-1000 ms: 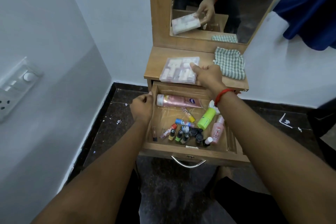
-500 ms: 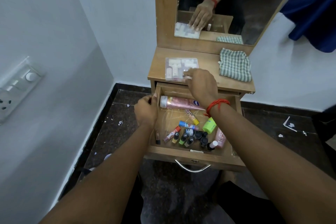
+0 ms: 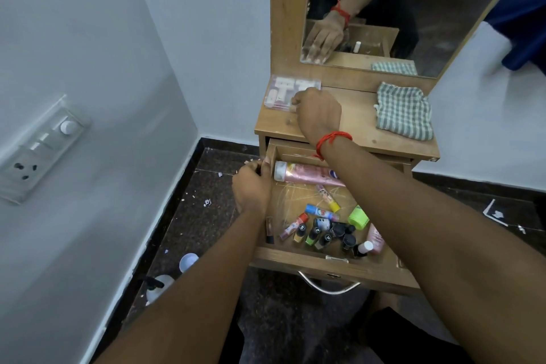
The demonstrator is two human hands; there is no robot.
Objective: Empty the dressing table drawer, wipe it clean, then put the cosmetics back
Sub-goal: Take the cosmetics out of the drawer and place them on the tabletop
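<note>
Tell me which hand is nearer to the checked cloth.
Right. The right hand touches the pack on the tabletop, just left of the cloth. The left hand grips the drawer by its left wall, lower and farther left.

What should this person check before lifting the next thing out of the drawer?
1. Clear plastic case lies flat on the wooden table top: ok.
2. Right hand free of the case: not ok, its fingers touch it.
3. Open wooden drawer steadied: ok, left hand grips its left wall.
4. Drawer emptied: not ok; pink tube, green bottle and small nail-polish bottles lie inside.
5. Green checked cloth within reach for wiping: ok, on the table top.
</note>
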